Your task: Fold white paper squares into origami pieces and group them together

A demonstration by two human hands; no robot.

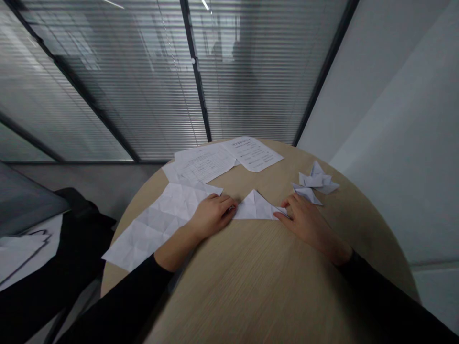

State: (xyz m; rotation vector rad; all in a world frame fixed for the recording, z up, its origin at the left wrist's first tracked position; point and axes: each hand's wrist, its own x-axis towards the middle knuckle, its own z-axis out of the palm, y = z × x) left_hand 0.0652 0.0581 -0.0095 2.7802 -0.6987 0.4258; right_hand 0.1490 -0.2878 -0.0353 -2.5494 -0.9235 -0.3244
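A white folded paper (255, 206) lies on the table between my hands, a triangular peak at its far side and a straight edge toward me. My left hand (214, 213) has its fingers curled closed on the paper's left end. At the right end, the thumb and fingers of my right hand (304, 217) pinch the paper's pointed corner. Under and beside my left forearm spreads a large creased sheet of paper (158, 217). Just beyond my right hand sit several folded paper pieces (315, 180) in a small pile.
Printed sheets (251, 152) lie at the far edge of the round wooden table (229, 296). Glass panels with blinds (247, 81) stand behind it, and a pale wall (401, 143) is on the right. At the left, papers (28, 246) rest on something black.
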